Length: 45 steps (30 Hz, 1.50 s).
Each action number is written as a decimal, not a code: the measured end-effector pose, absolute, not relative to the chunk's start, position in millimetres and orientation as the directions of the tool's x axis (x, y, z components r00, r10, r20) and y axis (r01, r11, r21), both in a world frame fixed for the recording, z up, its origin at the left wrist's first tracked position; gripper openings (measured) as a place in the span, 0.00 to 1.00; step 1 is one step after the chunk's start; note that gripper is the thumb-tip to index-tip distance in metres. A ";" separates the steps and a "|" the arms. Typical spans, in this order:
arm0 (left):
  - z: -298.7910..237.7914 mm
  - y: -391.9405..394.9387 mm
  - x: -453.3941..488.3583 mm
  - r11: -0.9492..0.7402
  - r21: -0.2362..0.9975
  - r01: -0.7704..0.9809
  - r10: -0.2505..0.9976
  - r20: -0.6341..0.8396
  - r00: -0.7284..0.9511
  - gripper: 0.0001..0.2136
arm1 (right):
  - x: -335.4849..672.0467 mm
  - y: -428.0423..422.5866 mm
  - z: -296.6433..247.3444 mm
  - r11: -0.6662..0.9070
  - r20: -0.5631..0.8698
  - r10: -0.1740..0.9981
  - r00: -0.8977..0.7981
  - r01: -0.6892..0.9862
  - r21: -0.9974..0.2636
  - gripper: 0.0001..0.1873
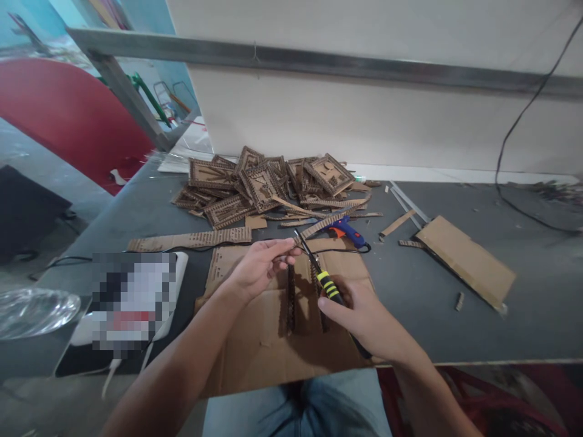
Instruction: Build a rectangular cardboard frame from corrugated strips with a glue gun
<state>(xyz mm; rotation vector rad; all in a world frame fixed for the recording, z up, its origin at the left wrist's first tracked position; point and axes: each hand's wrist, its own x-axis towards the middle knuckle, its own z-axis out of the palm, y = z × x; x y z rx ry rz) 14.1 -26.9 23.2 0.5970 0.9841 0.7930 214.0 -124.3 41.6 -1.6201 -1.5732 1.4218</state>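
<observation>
My left hand pinches the upper end of a narrow corrugated cardboard strip, which hangs down over a flat cardboard sheet. My right hand grips scissors by their black and yellow handle; the blades point up and left, their tips close to my left fingers. A second strip stands just right of the first, partly behind the scissors. Both forearms reach in from the bottom edge.
A pile of cut cardboard frames lies at the back of the grey table. A blue glue gun rests behind the sheet. A long strip lies left, a cardboard panel right, a blurred white device near left.
</observation>
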 end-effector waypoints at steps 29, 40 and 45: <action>9.5 -22.6 3.1 0.182 0.981 0.070 0.965 -0.192 0.178 0.14 | 227.0 -130.5 39.6 -0.260 -0.313 0.950 0.002 0.562 -0.785 0.22; -1.6 -14.3 -5.2 -0.120 0.885 0.450 0.988 0.061 0.143 0.06 | 263.6 -149.6 2.4 -0.233 -0.111 0.972 0.206 0.882 -0.410 0.30; -0.2 -11.3 -8.1 -0.042 0.900 0.435 0.993 -0.011 0.117 0.06 | 270.7 -137.7 -8.7 0.038 0.238 0.968 0.077 0.895 -0.443 0.22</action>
